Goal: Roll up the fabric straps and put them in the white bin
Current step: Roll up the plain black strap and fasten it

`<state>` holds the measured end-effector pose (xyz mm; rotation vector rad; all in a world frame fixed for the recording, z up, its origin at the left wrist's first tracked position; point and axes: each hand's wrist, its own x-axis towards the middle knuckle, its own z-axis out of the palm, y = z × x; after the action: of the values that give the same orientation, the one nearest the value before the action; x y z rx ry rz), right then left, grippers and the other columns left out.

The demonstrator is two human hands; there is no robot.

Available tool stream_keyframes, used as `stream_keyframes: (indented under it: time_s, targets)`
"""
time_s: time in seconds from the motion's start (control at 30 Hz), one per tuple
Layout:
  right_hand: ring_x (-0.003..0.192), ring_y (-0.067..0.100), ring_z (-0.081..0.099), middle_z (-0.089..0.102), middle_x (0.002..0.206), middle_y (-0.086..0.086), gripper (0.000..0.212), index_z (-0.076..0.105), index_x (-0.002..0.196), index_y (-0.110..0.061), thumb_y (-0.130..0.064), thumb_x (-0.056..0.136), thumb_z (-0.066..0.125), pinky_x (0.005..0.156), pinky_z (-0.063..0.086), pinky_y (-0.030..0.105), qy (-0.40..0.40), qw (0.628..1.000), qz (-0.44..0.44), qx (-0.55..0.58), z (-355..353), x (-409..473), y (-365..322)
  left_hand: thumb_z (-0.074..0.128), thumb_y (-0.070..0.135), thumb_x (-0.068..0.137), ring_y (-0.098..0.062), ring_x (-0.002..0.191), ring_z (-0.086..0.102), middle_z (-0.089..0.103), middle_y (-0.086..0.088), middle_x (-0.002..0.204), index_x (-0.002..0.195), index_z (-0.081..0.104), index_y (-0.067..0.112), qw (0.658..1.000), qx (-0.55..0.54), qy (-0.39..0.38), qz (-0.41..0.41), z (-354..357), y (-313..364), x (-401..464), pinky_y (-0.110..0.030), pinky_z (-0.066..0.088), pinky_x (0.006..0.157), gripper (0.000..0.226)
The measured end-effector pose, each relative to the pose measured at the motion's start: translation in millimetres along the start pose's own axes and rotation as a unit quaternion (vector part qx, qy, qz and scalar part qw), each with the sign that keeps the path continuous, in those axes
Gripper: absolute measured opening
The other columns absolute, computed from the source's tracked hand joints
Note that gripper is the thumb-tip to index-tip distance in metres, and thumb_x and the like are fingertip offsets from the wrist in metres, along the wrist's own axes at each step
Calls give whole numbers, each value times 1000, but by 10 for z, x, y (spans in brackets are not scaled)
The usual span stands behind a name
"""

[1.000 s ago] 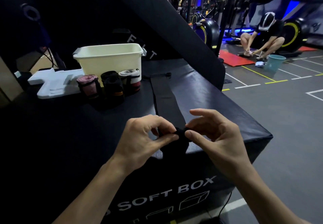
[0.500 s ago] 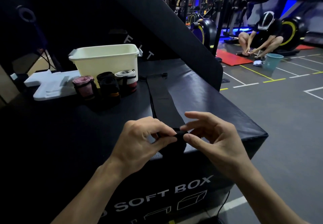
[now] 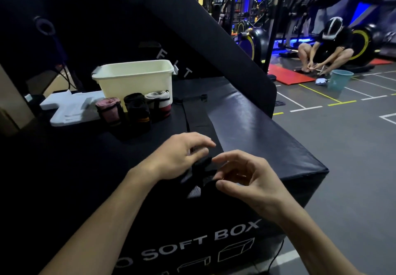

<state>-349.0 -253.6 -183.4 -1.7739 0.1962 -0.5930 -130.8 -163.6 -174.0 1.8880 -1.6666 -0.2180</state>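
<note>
Head view, black strap (image 3: pixel 198 122) lay flat along soft box (image 3: pixel 257 128) top, its rolled near end pinched by left hand (image 3: pixel 177 156), right hand (image 3: pixel 246 180) fingers curled at roll's underside, grasp uncertain, white bin (image 3: pixel 137 79) well behind.

Both forearms bare to the frame edge, no sleeves; left hand (image 3: pixel 177 156) and right hand (image 3: pixel 246 180) ungloved.

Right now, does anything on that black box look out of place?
The three rolled straps stand on the box in front of the white bin, not inside it. Otherwise nothing stands out: both hands, left and right, work the near end of a black strap lying flat.
</note>
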Motion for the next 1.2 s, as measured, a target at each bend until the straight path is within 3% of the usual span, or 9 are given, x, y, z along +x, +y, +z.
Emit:
stream_keyframes:
  time_s: [0.1, 0.27, 0.47, 0.57, 0.67, 0.83, 1.03, 1.1, 1.2]
  targets:
    - [83, 13, 68, 75, 89, 9, 39, 69, 114, -15, 7, 83, 77, 81, 52, 22, -20, 999, 27, 16, 16, 11, 14, 61, 49, 93, -5, 108, 63, 65, 23, 116, 113, 70, 43, 990, 122, -38, -63, 73, -151, 137, -38, 53, 94, 23]
    - [78, 11, 62, 74, 86, 7, 40, 67, 116, -13, 8, 83, 77, 76, 50, 21, -50, 996, 61, 33, -5, 34, 26, 65, 64, 89, -22, 95, 66, 68, 10, 92, 87, 74, 34, 961, 167, 23, -220, -15, -202, 419, -33, 50, 80, 32]
    - [76, 14, 57, 73, 87, 6, 43, 66, 119, -16, 6, 83, 77, 76, 49, 21, -58, 993, 78, 59, -51, 61, 58, 69, 68, 79, -34, 108, 67, 73, -8, 112, 102, 71, 17, 926, 121, 21, -356, 18, -380, 831, -37, 52, 86, 56]
    - [75, 13, 57, 73, 87, 6, 44, 65, 120, -13, 8, 84, 76, 75, 49, 20, -63, 993, 83, 61, -82, 78, 81, 81, 56, 76, -26, 74, 66, 71, -7, 82, 78, 64, 9, 925, 52, 1, -376, -76, -404, 963, -29, 49, 63, 49]
    - [74, 12, 56, 73, 88, 8, 44, 64, 121, -11, 9, 84, 76, 72, 49, 19, -76, 990, 90, 75, -110, 79, 98, 85, 43, 80, -15, 46, 43, 51, 4, 40, 63, 58, 12, 915, 4, -39, -401, -190, -358, 1012, -24, 33, 47, 45]
    - [74, 14, 56, 72, 90, 11, 42, 65, 120, -12, 8, 84, 77, 71, 48, 19, -107, 985, 84, 102, -192, 158, 143, 82, 34, 86, -5, 32, 30, 51, 11, 41, 59, 61, 19, 905, -69, -100, -408, -219, -481, 1119, -18, 22, 38, 37]
    - [77, 13, 64, 74, 87, 6, 41, 67, 115, -15, 9, 83, 76, 75, 52, 20, -64, 996, 60, 25, -230, 434, 240, 78, 13, 89, -10, 43, 58, 68, -3, 61, 69, 53, 15, 906, -218, 74, -355, -60, -646, 1435, -18, 38, 40, 32]
    - [81, 14, 71, 76, 87, 4, 41, 68, 113, -16, 8, 81, 77, 82, 55, 24, -9, 999, 26, -45, -242, 552, 304, 72, 8, 91, -20, 56, 65, 71, -7, 68, 75, 48, 15, 893, -241, 150, -350, 30, -687, 1590, -27, 53, 56, 30]
    - [81, 14, 74, 76, 85, 0, 42, 67, 110, -18, 9, 79, 75, 84, 57, 27, 47, 993, -8, -104, -230, 712, 407, 69, 10, 77, -27, 72, 74, 75, -7, 69, 62, 56, 17, 892, -201, 226, -336, 109, -855, 1759, -42, 64, 75, 21]
